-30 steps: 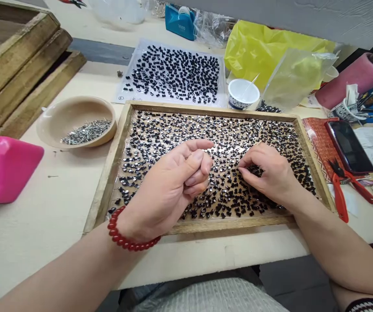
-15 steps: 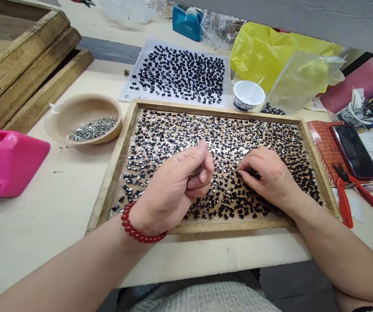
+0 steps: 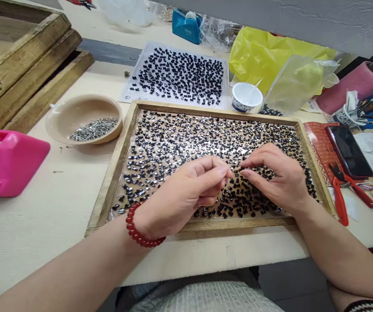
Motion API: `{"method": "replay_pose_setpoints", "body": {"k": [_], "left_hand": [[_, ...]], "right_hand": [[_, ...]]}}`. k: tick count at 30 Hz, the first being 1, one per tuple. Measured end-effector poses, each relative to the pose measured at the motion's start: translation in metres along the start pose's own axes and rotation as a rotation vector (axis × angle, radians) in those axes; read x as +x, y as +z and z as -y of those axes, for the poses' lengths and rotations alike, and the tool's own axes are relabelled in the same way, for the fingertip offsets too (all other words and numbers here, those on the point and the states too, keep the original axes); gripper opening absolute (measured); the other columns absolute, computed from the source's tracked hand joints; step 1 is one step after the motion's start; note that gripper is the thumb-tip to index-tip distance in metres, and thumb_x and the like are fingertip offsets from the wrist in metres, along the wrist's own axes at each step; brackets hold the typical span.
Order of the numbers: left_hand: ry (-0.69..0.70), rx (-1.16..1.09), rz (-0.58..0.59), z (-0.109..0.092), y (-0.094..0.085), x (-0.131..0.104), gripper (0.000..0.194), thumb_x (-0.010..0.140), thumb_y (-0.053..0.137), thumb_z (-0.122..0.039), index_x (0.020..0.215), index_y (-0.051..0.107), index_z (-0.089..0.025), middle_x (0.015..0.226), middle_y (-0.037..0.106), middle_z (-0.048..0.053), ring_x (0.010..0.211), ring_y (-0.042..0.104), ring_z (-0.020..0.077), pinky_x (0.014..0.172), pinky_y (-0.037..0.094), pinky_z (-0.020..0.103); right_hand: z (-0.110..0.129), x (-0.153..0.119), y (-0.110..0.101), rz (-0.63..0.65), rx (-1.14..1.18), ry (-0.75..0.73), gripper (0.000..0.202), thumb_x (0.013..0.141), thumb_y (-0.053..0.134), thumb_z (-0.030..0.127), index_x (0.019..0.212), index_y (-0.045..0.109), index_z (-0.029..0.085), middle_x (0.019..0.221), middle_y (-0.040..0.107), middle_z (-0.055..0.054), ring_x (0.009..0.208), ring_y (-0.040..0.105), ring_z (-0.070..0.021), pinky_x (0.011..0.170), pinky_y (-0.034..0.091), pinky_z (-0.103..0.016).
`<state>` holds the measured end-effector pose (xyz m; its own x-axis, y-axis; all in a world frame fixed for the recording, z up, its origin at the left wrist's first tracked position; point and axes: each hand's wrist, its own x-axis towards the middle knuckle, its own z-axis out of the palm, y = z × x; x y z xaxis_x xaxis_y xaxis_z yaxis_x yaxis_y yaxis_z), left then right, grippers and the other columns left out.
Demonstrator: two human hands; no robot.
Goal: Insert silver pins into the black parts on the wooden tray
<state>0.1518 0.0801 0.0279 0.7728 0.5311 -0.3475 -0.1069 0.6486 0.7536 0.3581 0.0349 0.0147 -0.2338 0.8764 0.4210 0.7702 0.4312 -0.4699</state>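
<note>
1. While both hands are at work in the middle, a pink tape holder (image 3: pixel 17 164) sits at the far left, with old wooden frames (image 3: pixel 27 56) stacked behind it.
2. Next comes a tan bowl (image 3: pixel 56 125) with lots of thin metal pins (image 3: pixel 93 128) in it. It stands just beside the wooden tray (image 3: pixel 245 223).
3. The left hand (image 3: pixel 183 195), with red beads (image 3: pixel 137 236) on its wrist, is over the tray. Its fingers curl in and its thumb presses on the first finger. I cannot tell if something tiny is inside.
4. Under both hands, the tray is full of little black pieces (image 3: pixel 232 196), many with shiny bits among them.
5. The right hand (image 3: pixel 282 180) is just beside the left one. Its thumb and first finger leave a narrow gap. I cannot tell if they hold a black piece.
6. The step in hand looks like fine fingertip work on one tiny thing. I think the next move calls for a soft pinch and steady hands, so nearby pieces don't get bumped.
7. At the far right are red-handled pliers (image 3: pixel 339 201) and a dark phone (image 3: pixel 351 151).
</note>
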Motion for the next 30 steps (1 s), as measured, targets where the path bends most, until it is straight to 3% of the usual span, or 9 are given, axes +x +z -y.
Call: {"method": "replay_pose_setpoints", "body": {"k": [4,9,21,30], "left_hand": [[-0.029,0.151,0.048,0.004,0.001,0.000,0.020,0.085,0.059,-0.032,0.075,0.054,-0.016,0.066,0.041,-0.005,0.054,0.030,0.0064,0.048,0.024,0.018],[-0.016,0.193,0.042,0.007,0.001,0.002,0.023,0.083,0.060,-0.036,0.073,0.054,-0.016,0.065,0.042,-0.005,0.053,0.031,0.0068,0.046,0.023,0.018],[0.047,0.338,0.009,0.006,0.003,0.002,0.020,0.084,0.059,-0.035,0.076,0.056,-0.016,0.066,0.042,-0.004,0.053,0.034,0.0077,0.048,0.026,0.019],[0.030,0.250,0.024,0.009,0.004,0.002,0.019,0.084,0.059,-0.032,0.075,0.055,-0.016,0.066,0.041,-0.004,0.056,0.031,0.0080,0.049,0.027,0.019]], "right_hand": [[0.016,-0.001,-0.002,-0.024,0.177,-0.084,0.012,0.079,0.065,0.026,0.090,0.063,0.021,0.080,0.062,-0.003,0.078,0.056,-0.0153,0.069,0.047,-0.033],[0.018,-0.002,0.003,-0.063,0.225,-0.123,0.011,0.076,0.067,0.018,0.086,0.063,0.022,0.075,0.060,-0.001,0.073,0.055,-0.0130,0.066,0.046,-0.031],[0.017,-0.001,0.001,0.004,0.267,-0.051,0.004,0.080,0.062,0.018,0.081,0.060,0.020,0.074,0.060,-0.001,0.075,0.055,-0.0129,0.070,0.047,-0.031],[0.024,-0.002,0.002,-0.040,0.187,-0.011,0.004,0.082,0.059,0.019,0.078,0.059,0.020,0.070,0.060,-0.001,0.071,0.055,-0.0129,0.067,0.047,-0.031]]}}
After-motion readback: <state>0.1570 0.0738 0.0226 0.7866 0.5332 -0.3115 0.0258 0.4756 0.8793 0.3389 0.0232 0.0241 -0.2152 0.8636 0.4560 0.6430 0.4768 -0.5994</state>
